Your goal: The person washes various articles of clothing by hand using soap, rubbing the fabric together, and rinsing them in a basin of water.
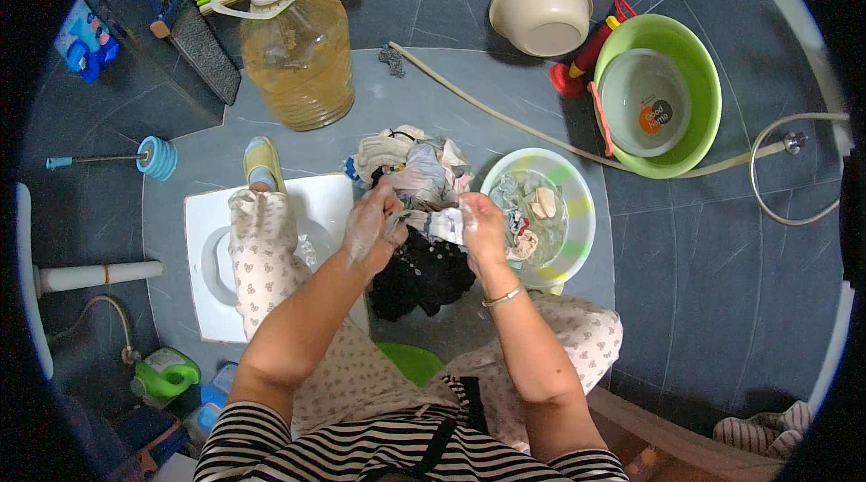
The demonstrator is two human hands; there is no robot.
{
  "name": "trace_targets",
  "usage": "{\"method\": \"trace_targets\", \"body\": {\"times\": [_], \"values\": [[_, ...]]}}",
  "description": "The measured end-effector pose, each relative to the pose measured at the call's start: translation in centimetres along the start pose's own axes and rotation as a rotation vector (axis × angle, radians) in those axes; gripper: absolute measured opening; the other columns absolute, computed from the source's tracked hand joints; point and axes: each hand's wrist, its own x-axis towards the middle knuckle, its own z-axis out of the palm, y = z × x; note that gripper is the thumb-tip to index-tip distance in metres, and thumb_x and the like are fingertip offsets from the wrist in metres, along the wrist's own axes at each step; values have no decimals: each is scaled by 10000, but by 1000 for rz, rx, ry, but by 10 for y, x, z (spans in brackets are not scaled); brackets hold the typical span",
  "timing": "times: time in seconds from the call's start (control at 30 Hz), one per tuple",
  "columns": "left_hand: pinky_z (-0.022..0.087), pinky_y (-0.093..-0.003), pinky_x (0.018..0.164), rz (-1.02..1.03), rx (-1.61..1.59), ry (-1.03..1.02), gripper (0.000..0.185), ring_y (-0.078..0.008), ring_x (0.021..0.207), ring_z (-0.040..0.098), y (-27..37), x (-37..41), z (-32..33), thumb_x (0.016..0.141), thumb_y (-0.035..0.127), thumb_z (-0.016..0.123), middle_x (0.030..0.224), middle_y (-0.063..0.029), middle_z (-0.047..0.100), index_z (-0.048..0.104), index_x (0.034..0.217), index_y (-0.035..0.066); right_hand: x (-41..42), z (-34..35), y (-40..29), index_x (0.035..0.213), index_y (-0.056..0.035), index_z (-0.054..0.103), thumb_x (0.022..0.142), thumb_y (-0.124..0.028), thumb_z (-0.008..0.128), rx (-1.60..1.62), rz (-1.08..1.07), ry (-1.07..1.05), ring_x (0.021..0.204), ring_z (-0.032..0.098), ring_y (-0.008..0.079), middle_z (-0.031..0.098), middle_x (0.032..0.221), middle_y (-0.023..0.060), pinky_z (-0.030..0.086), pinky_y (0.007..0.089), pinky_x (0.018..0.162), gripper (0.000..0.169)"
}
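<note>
A small white cloth with dark marks is stretched between my left hand and my right hand. Both hands are closed on its ends, and suds coat my left hand and wrist. Beneath it lies a black garment with bits of foam. Just beyond my hands, a heap of pale, wet-looking clothes rests on the floor. To the right, a white, green and yellow plastic basin holds water and several small garments.
A white squat toilet is set at the left. A large water bottle with a red cap stands beyond it. A hose crosses the floor towards a green basin. A beige basin and a red plunger are nearby.
</note>
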Motion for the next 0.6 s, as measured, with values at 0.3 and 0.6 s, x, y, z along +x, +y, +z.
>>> {"method": "trace_targets", "body": {"times": [0.3, 0.6], "values": [[349, -196, 460, -26, 414, -413, 280, -61, 560, 479, -24, -8, 1, 851, 360, 560, 753, 11, 575, 574, 912, 87, -42, 23, -70, 887, -34, 579, 873, -125, 553, 350, 165, -88, 634, 479, 51, 567, 748, -13, 379, 184, 549, 96], [365, -199, 575, -6, 459, -481, 226, -40, 673, 477, -45, 2, -4, 904, 277, 477, 778, 46, 542, 574, 931, 75, -34, 23, -66, 889, -30, 548, 887, -133, 522, 225, 5, 119, 604, 414, 46, 491, 718, -34, 359, 203, 529, 106]]}}
